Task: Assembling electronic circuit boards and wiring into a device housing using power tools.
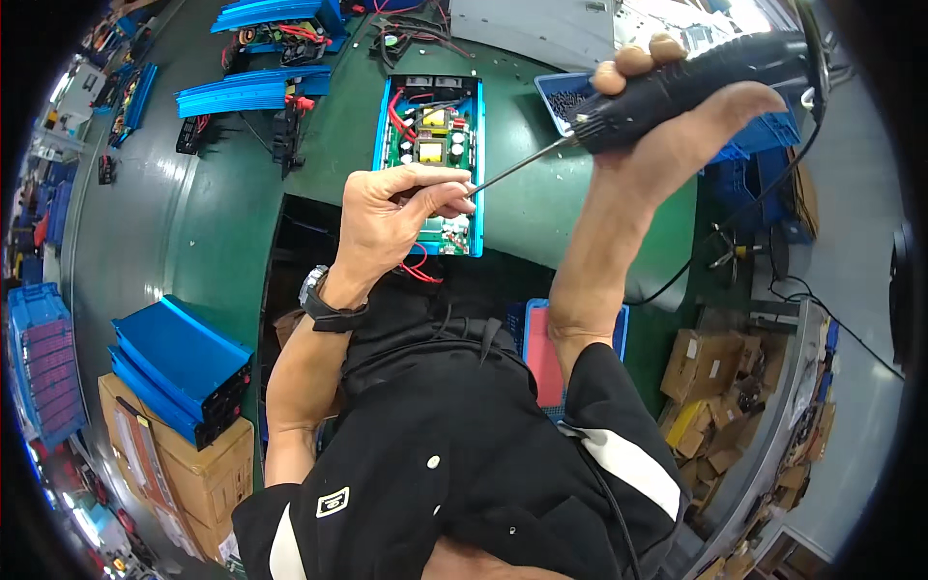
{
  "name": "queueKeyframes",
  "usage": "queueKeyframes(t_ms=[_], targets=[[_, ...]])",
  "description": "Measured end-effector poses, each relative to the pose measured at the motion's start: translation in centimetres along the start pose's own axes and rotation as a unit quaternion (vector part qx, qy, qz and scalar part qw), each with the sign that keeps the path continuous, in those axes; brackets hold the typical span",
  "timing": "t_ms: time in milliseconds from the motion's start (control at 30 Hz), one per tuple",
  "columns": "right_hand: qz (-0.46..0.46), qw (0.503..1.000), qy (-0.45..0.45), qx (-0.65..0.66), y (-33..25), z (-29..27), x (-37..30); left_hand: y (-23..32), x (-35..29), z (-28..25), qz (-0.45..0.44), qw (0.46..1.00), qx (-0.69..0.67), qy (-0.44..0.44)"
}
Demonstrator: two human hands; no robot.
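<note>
My right hand (667,135) is wrapped round a black corded electric screwdriver (696,87), raised at the right. Its long thin bit (522,166) slants down to the left, reaching the fingertips of my left hand (391,213). Those fingers are closed in a pinch at the bit's tip; anything small between them is hidden. Beneath the left hand lies an open blue metal case (479,208) on the table, with a green circuit board (454,235) inside. Yellow-wrapped transformers (431,152) and red wires show on the board, and my fingers cover part of it.
Behind the case on the right stands a blue bin (552,101) of small dark screws. Blue housings (253,92) with wired parts lie at the far left of the green table (338,126). More blue cases (179,362) are stacked on a cardboard box (208,474). The screwdriver's cord (764,208) hangs at the right.
</note>
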State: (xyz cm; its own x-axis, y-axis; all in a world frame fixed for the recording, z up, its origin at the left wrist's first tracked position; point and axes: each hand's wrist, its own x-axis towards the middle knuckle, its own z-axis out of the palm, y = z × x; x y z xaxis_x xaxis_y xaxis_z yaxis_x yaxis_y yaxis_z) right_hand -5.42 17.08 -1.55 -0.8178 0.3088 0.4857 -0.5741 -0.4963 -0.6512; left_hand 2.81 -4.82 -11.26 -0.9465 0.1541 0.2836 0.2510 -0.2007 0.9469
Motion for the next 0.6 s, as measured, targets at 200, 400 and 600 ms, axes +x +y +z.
queueKeyframes(t_ms=[200, 400, 600], targets=[[-0.013, 0.995, 0.052, -0.08, -0.7, 0.8, -1.1, -0.7, -0.7, -0.4, -0.026, 0.999, -0.022, -0.033], [-0.025, 0.987, 0.104, -0.118, -1.2, 1.0, -0.8, -1.7, -0.4, 0.4, -0.04, 0.998, -0.042, -0.027], [0.041, 0.993, 0.101, -0.053, -0.6, 1.2, -1.2, -2.0, 0.4, 1.8, -0.032, 0.999, -0.027, -0.028]])
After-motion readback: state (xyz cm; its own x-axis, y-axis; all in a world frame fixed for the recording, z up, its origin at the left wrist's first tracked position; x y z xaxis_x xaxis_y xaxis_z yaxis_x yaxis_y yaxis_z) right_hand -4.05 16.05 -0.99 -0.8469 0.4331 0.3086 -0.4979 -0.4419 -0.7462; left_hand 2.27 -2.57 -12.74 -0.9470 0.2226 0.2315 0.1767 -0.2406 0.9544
